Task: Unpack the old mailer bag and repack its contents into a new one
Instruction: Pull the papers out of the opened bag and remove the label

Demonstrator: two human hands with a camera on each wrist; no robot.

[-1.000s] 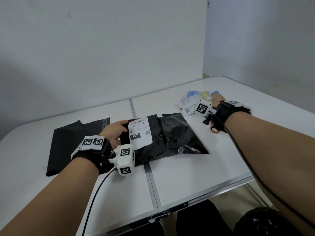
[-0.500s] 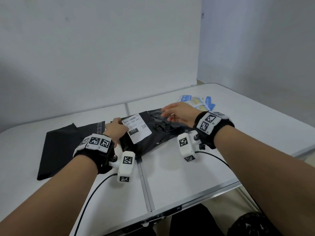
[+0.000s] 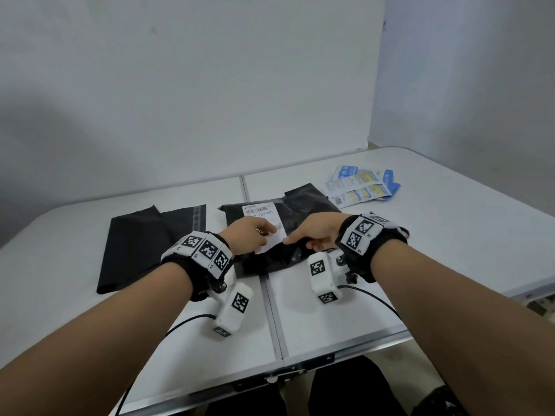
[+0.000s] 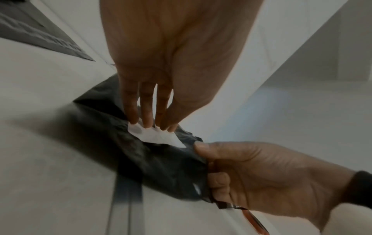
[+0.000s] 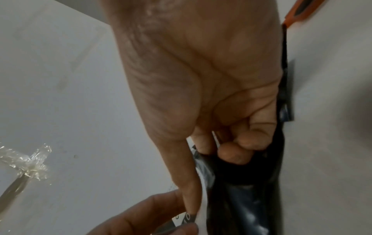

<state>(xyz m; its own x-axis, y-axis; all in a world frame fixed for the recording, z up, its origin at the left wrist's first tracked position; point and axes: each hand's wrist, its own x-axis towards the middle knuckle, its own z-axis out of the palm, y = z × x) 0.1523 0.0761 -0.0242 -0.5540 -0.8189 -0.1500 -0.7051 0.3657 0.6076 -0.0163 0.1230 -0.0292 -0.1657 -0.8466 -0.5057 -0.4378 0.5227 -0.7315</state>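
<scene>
The old mailer bag (image 3: 297, 211), crumpled black plastic with a white shipping label (image 3: 259, 210), lies across the table seam. My left hand (image 3: 255, 235) is on the label, and its fingertips (image 4: 147, 125) and thumb pinch the label's near edge. My right hand (image 3: 315, 235) grips the bag's near right edge, thumb on top and fingers (image 5: 233, 154) curled into the black plastic. The new mailer bag (image 3: 144, 244) lies flat and black to the left. Several blue and white packets (image 3: 360, 184) lie at the back right.
The white folding table (image 3: 450, 250) has a centre seam (image 3: 270, 310) and a near edge by my legs. An orange-red tool (image 4: 254, 221) lies under my right wrist. A scrap of clear tape (image 5: 30, 162) sticks on the seam. Walls stand behind and to the right.
My right hand came back from the packets at the back right and took hold of the old bag's near edge. My left hand shifted onto the label.
</scene>
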